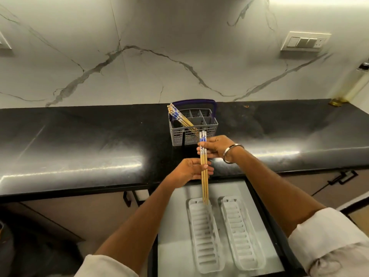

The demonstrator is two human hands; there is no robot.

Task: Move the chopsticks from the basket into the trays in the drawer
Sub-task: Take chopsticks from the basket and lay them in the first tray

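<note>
Head view shows me both hands on 1 small bundle of chopsticks, above the front edge of the table. My right hand has its grip closed on the patterned upper ends, and my left hand has its fingers curled around the middle of the sticks. The thin tips hang down over the far end of the left tray in the open drawer.

I judge the main risk is that the bundle spreads when 1 grip loosens, so a stick can slide out and fall beside the tray or between the 2 trays. The sticks are nearly upright now, so lowering them too steeply could make the tips catch on the tray ribs.

Both the left tray and the right tray hold nothing. The grey basket on the table keeps more chopsticks, leaning in its left compartment; its other compartments look empty.
</note>
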